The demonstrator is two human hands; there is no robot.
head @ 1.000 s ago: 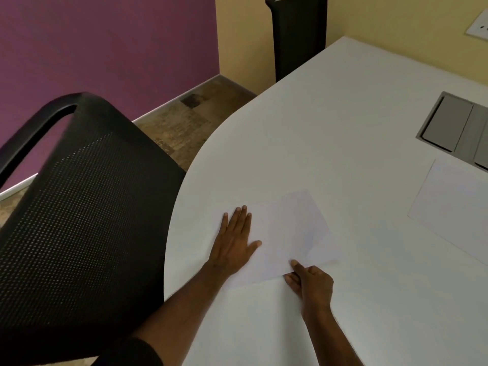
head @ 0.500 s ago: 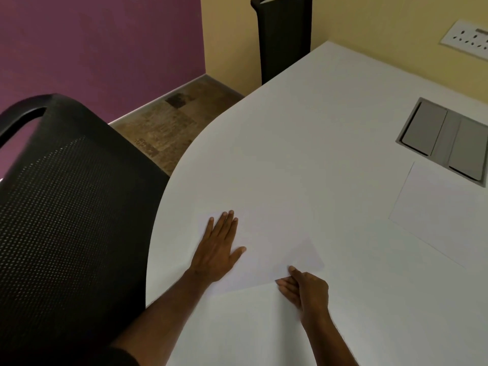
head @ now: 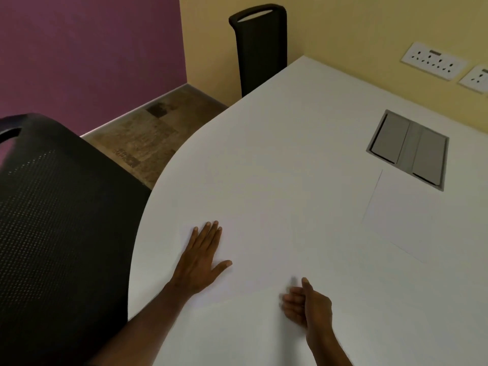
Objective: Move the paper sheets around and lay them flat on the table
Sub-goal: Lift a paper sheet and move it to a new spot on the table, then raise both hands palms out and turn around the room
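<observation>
The one camera sits on my head, looking forward and down across the white table (head: 290, 154), close enough that my forearms enter from the bottom edge. The table fills the middle and right of the frame. A black chair (head: 52, 220) crowds the lower left, and the walls run along the top. There is no second view.

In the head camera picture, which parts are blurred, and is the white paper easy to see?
Head view: the right hand shows motion blur at its fingers; the flat left hand is sharp; the white paper sheet under it barely separates from the white table.
</observation>
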